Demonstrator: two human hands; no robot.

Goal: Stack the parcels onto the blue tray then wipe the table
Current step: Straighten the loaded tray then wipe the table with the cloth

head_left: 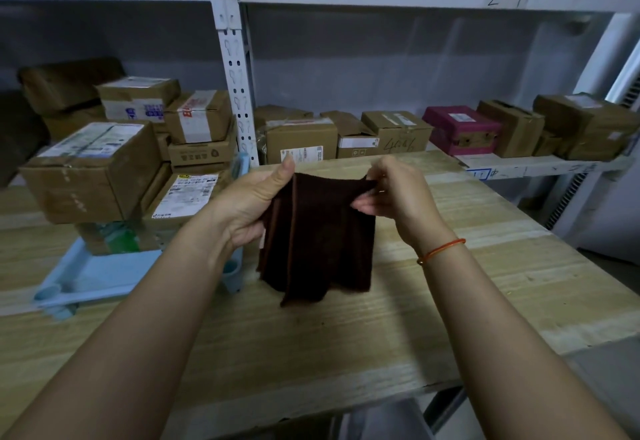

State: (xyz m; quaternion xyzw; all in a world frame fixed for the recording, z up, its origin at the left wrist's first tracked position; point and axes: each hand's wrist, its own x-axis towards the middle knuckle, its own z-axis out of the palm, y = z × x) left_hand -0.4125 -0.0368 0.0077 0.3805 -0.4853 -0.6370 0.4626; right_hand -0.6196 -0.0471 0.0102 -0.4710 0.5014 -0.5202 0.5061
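Left hand (247, 204): fingers curled, gripping cloth (318, 235) at 9 o'clock edge
Right hand (394, 197): pinching cloth's 2 o'clock corner
Parcels (93, 166): stacked on blue tray (100, 277)

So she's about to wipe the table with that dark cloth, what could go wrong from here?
Two risks, probably. The blue tray sits close to the table's near-left edge with parcels piled high, so a wide sweep might nudge it or topple the stack. The cloth hangs folded between left hand and right hand; wiping bunched could miss patches.
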